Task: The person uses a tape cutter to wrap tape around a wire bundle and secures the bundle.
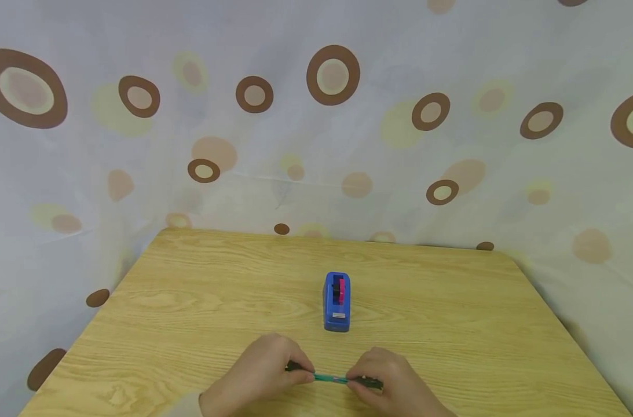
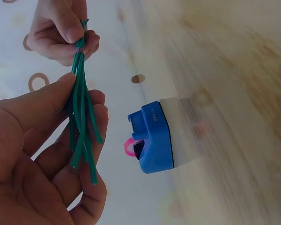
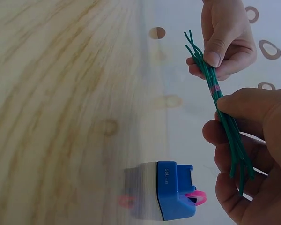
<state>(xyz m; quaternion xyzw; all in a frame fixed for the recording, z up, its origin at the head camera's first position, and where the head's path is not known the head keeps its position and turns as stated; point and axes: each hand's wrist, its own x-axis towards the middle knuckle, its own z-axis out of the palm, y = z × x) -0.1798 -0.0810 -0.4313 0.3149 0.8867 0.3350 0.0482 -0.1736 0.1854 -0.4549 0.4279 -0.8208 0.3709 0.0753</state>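
Note:
A bundle of thin green strands, bound with a narrow pinkish band, stretches between the two hands above the table's front part. My left hand pinches one side of it between thumb and fingers. On the other side, my right hand pinches it the same way. Loose strand ends fan out over the fingers in both wrist views. Beyond the hands stands a blue tape dispenser with a pink tape core; neither hand touches it.
The wood-grain table reaches back to a pale curtain with brown and yellow circles. The curtain also hangs along the table's left and right sides.

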